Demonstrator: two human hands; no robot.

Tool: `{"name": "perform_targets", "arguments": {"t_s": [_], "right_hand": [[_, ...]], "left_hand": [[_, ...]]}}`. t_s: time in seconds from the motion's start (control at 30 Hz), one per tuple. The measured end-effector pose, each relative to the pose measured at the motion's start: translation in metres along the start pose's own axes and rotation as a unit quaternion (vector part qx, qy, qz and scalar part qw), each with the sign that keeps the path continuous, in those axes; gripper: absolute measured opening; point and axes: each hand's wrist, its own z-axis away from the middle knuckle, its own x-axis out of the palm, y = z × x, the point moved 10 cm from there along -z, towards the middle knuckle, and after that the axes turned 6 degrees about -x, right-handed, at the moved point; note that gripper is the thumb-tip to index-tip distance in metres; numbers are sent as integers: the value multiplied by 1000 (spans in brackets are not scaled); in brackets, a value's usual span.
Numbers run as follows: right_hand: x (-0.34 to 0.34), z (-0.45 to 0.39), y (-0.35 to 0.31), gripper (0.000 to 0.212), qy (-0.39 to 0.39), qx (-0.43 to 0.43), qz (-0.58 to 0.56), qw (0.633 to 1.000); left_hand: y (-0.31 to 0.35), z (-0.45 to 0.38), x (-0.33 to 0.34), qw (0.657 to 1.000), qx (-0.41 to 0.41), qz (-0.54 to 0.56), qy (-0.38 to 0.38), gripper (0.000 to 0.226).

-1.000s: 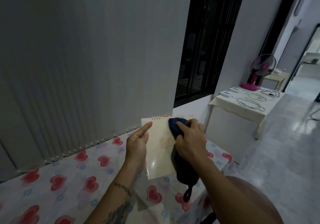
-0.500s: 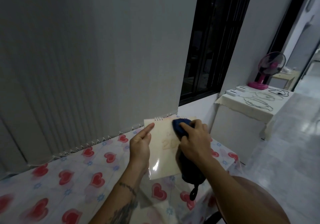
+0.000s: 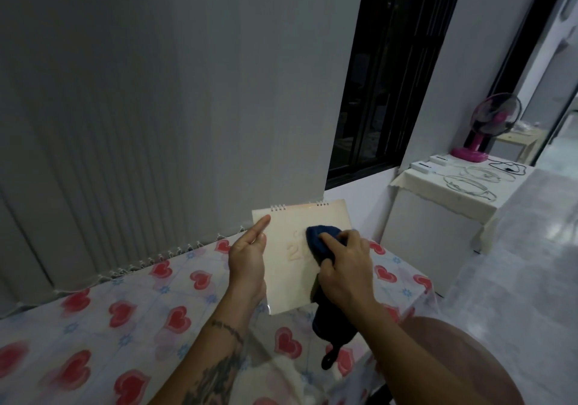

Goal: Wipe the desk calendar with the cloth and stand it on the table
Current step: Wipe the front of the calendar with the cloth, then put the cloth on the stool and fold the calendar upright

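Desk calendar (image 3: pixel 294 267): there is one, a pale cream card with two short runs of white spiral binding along its top edge and a glossy face. It is held up in the air above the table (image 3: pixel 93 326), tilted back, its lower corner over the heart-patterned tablecloth (image 3: pixel 175 320). One raised digit, a "2", reads on its face; the rest of the number is hidden behind the cloth (image 3: pixel 322 242). There is one cloth, dark blue, bunched against the calendar's right half, with its tail and a small loop hanging down below the wrist. Two hands are in view. The left hand (image 3: pixel 247 260) grips the calendar's left edge, index finger stretched up along it towards the binding. The right hand (image 3: pixel 344 267) is closed on the cloth, pressing it to the calendar's face. Further right stands one pink fan (image 3: pixel 488 126) on a white cabinet (image 3: pixel 431 235), beside two small white boxes whose labels are too small to read.
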Motion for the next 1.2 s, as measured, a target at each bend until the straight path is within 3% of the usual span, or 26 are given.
{"name": "perform_targets", "arguments": {"t_s": [0.17, 0.3, 0.53, 0.73, 0.87, 1.03, 1.2], "right_hand": [[31, 35, -62, 41, -66, -155, 20, 986], [47, 53, -51, 40, -109, -171, 11, 979], [60, 53, 40, 46, -124, 2, 59, 990], [112, 88, 7, 48, -193, -56, 30, 979], [124, 98, 39, 50, -228, 6, 8, 974], [112, 101, 95, 50, -197, 123, 5, 973], [104, 97, 118, 48, -181, 152, 21, 971]], "left_hand": [[-12, -5, 0, 999, -24, 35, 23, 46], [-36, -7, -18, 993, -92, 43, 52, 42], [-80, -20, -57, 983, -142, 28, 117, 37], [-138, -30, -52, 975, -172, -1, 139, 45], [-174, -32, -65, 966, -201, -36, 156, 45], [-202, -43, -91, 957, -222, -52, 178, 48], [-219, -59, -105, 953, -228, -99, 171, 42]]}}
